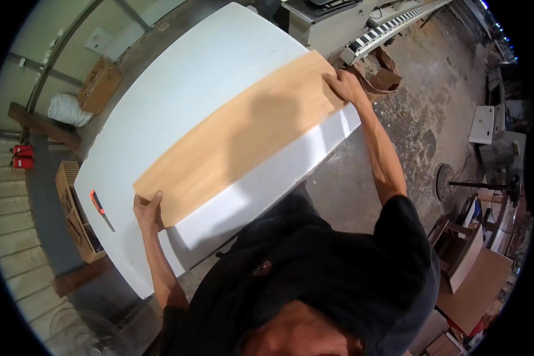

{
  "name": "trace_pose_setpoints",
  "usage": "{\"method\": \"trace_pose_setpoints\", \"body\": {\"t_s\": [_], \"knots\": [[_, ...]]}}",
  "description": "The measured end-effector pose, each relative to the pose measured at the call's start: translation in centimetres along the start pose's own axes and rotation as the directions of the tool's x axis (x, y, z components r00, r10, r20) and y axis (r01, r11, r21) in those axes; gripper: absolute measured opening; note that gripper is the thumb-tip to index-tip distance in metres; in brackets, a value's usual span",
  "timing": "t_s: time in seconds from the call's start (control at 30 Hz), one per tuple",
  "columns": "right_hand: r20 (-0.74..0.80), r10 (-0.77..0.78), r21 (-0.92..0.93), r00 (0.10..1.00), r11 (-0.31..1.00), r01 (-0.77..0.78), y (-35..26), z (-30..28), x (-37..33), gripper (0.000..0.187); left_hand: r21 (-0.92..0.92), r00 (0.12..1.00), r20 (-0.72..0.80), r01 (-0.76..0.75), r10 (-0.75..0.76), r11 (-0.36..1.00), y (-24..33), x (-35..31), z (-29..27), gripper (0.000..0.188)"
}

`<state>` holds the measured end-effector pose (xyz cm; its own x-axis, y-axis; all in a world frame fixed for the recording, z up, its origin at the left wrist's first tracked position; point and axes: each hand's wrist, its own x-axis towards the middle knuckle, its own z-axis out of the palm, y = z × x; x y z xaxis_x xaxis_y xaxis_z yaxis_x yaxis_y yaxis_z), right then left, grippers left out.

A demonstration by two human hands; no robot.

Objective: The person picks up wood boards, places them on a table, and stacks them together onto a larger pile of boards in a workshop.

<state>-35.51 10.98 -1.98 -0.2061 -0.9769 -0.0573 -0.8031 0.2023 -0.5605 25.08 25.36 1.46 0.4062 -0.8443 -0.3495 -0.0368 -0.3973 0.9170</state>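
Note:
A long light-brown wooden board (213, 148) lies across or just above a white tabletop (190, 77), running from lower left to upper right. My left hand (148, 210) grips its left end, the thumb on the top face and the fingers hidden below. At the far right end my right hand (345, 86) holds the board the same way, thumb on top. A shadow falls over the board's middle. Left of my left hand, an orange and black utility knife (101, 207) rests on the white top with its blade out.
A wooden crate (77, 213) stands by the table's left edge, near a white bundle (69, 110) and a cardboard box (101, 86). Beyond the right end are a roller conveyor (391, 32) and an open brown carton (385, 77). A fan (445, 182) stands farther right.

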Motion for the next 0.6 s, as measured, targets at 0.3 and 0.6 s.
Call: {"method": "trace_pose_setpoints", "body": {"t_s": [0.3, 0.6], "knots": [[0.181, 0.414, 0.033, 0.892, 0.904, -0.426, 0.0, -2.7, -24.8, 0.070, 0.096, 0.962, 0.260, 0.063, -0.086, 0.993, -1.7, 0.2, -8.3, 0.056], [0.082, 0.442, 0.683, 0.893, 0.628, -0.373, 1.2, 1.3, -26.4, 0.080, 0.128, 0.919, 0.388, 0.018, -0.067, 0.992, -1.4, -0.4, -12.2, 0.064]]}}
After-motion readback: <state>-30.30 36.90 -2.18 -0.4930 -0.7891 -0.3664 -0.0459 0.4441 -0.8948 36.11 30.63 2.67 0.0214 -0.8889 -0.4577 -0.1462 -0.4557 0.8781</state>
